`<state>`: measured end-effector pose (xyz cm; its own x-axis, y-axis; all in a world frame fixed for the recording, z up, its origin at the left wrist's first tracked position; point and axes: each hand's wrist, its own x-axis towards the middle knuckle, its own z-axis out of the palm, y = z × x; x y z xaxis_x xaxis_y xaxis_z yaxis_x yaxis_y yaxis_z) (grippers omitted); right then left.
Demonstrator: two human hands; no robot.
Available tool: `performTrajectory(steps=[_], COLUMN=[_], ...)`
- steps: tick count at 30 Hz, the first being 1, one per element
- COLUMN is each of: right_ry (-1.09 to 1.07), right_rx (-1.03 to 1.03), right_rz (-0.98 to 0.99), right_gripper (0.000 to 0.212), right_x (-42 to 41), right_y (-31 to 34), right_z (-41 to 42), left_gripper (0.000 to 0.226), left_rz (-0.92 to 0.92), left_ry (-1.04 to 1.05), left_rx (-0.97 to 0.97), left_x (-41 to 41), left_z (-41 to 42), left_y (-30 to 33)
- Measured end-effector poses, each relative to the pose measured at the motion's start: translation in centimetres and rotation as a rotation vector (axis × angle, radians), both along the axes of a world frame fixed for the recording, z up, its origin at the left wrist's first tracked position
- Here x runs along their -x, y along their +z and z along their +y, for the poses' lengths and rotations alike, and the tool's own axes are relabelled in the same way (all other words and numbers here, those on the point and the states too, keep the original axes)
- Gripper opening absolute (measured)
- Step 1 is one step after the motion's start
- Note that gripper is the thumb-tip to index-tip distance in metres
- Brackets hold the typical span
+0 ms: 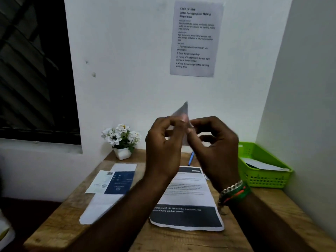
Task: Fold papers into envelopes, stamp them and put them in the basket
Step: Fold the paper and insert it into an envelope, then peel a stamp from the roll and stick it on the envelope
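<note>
Two bare forearms reach up from the bottom edge, over a wooden bench (269,202). Both hands are raised in front of a white wall. The left hand (163,142) and right hand (216,144) meet at the fingertips, with fingers curled inward, pinching a small piece of paper (182,110) between them. It is blurred; its pointed corner sticks up above the fingers, and its lower edge hangs between the palms. It may be a stamp sheet or a small fold, but this cannot be told.

Below the hands, a printed paper sheet (189,197) lies flat on the bench with its long axis running away from the viewer. A green basket (261,177) sits at the right, just beside the right wrist and nearer that hand, already holding a white envelope (261,165). More papers (112,182) lie to the left, and a potted white flower (121,139) and a blue pen (190,159) sit behind.
</note>
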<state>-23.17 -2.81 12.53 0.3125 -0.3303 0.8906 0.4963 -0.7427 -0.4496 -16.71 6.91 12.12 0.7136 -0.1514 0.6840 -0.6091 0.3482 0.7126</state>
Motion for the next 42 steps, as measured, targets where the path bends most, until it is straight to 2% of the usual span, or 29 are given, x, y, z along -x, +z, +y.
performTrajectory(steps=[4, 7, 9, 11, 14, 17, 19, 23, 27, 30, 33, 36, 40, 42], right_ry=[-0.256, -0.313, -0.235, -0.182, -0.279, -0.326, -0.318, -0.281, -0.198, -0.147, -0.101, -0.055, -0.047, -0.063], right_rx=[0.289, 0.431, 0.515, 0.562, 0.575, 0.586, 0.574, 0.532, 0.449, 0.402, 0.388, 0.393, 0.443, 0.477], right_rz=[-0.101, 0.039, 0.151, 0.210, 0.363, 0.669, 0.834, 1.006, 1.051, 1.015, 1.007, 1.003, 1.040, 1.044], right_gripper=[0.006, 0.014, 0.018, 0.017, 0.022, 0.036, 0.045, 0.053, 0.044, 0.038, 0.033, 0.033, 0.035, 0.036], right_x=[-1.1, -2.0, -2.1, -1.7, -1.2, -0.8, -0.8, -0.8, -1.1, -1.2, -1.6, -2.1, -3.2, -3.8], right_y=[0.0, -1.9, -3.8, -5.7, -8.7, -12.2, -14.0, -15.0, -15.7, -16.0, -15.7, -15.6, -15.2, -15.0], right_z=[1.3, 0.9, 0.3, -0.7, -3.9, -7.8, -9.7, -11.9, -13.0, -13.6, -14.0, -14.4, -15.4, -15.5], left_gripper=[0.019, 0.014, 0.009, 0.011, 0.016, 0.018, 0.022, 0.028, 0.034, 0.040, 0.049, 0.047, 0.028, 0.028], left_rz=[0.275, 0.564, 0.733, 0.873, 0.977, 0.888, 0.783, 0.687, 0.585, 0.541, 0.446, 0.290, 0.073, 0.044], left_ry=[-0.162, -0.221, -0.227, -0.218, -0.154, 0.076, 0.159, 0.233, 0.302, 0.351, 0.416, 0.557, 0.562, 0.537], left_rx=[0.050, 0.103, 0.118, 0.054, -0.153, -0.446, -0.595, -0.748, -0.866, -0.899, -1.053, -1.229, -1.035, -1.024], left_x=[2.0, 1.4, -0.5, -3.0, -6.7, -10.1, -11.7, -12.9, -12.9, -13.4, -14.0, -14.5, -16.4, -18.2], left_z=[1.3, 1.4, 1.5, 2.0, 3.1, 4.1, 4.5, 4.4, 4.0, 4.1, 4.3, 4.4, 1.3, -1.6], left_y=[2.0, 0.6, -0.9, -2.7, -5.9, -9.4, -10.8, -12.1, -12.7, -13.6, -14.0, -13.8, -13.1, -12.7])
